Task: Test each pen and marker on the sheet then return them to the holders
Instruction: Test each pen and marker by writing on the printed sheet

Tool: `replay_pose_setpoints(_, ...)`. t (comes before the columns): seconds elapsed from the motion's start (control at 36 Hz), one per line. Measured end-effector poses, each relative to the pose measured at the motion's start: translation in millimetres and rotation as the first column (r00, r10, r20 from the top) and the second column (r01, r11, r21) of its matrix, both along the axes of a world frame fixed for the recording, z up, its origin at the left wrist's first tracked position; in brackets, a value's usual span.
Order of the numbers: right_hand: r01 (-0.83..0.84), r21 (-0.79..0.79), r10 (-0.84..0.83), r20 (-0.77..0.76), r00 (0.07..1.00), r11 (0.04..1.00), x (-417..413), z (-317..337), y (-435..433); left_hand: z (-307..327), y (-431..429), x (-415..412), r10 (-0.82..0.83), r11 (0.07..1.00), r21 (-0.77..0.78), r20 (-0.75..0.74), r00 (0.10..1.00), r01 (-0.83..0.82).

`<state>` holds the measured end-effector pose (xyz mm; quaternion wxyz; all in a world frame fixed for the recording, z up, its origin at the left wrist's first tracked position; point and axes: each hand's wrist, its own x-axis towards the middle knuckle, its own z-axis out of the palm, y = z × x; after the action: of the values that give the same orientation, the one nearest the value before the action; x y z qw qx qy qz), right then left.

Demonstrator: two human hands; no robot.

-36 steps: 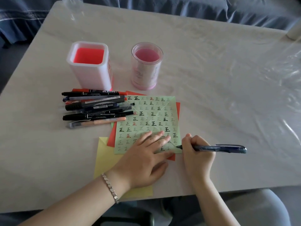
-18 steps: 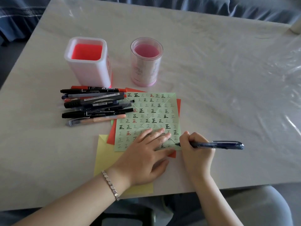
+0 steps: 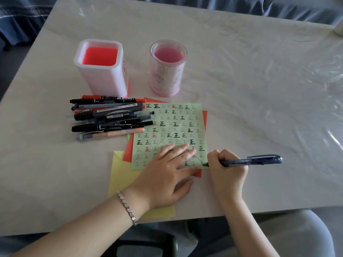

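A pale green sheet (image 3: 169,127) covered with rows of written marks lies on red and yellow paper. My left hand (image 3: 167,173) presses flat on its lower part with straight fingers. My right hand (image 3: 225,172) grips a dark blue pen (image 3: 254,160), whose tip touches the sheet's lower right corner. A pile of several pens and markers (image 3: 109,117) lies left of the sheet. Behind stand a square white holder (image 3: 101,68) with a red inside and a round pink holder (image 3: 168,68); I see nothing in either.
The yellow paper (image 3: 126,175) reaches close to the table's near edge (image 3: 278,207). A plastic film (image 3: 278,80) covers the table top. Blue fabric (image 3: 22,17) hangs beyond the far edge. A chair seat and my lap are below the near edge.
The pen tip has shifted slightly down and right, to the sheet's lower right corner. My left hand stays pressed on the sheet. The camera view has drifted a little.
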<state>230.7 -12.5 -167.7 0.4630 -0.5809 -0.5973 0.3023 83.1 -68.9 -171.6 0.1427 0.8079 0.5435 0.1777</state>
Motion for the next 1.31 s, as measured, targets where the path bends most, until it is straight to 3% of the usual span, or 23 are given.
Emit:
replay_pose_setpoints(0.83, -0.048, -0.031, 0.047, -0.021, 0.999, 0.998, -2, 5, 0, -1, 1, -1, 0.003, 1.000, 0.007, 0.015, 1.000, -0.003)
replay_pose_setpoints(1.06, 0.054, -0.006, -0.054, 0.012, 0.998, 0.999, 0, 3, 1, -1, 1, -1, 0.003, 1.000, 0.011, 0.006, 1.000, -0.003)
replay_pose_setpoints(1.19, 0.112, -0.098, -0.125, -0.143, 0.982, 0.989, 3, 9, 3, -2, 1, -1, 0.002, 1.000, 0.006, 0.026, 1.000, -0.002)
replay_pose_setpoints(1.31, 0.017, -0.242, -0.096, -0.321, 0.942, 0.970, 8, 25, 8, -1, 1, -3, 0.012, 1.000, -0.015, 0.047, 0.999, -0.011)
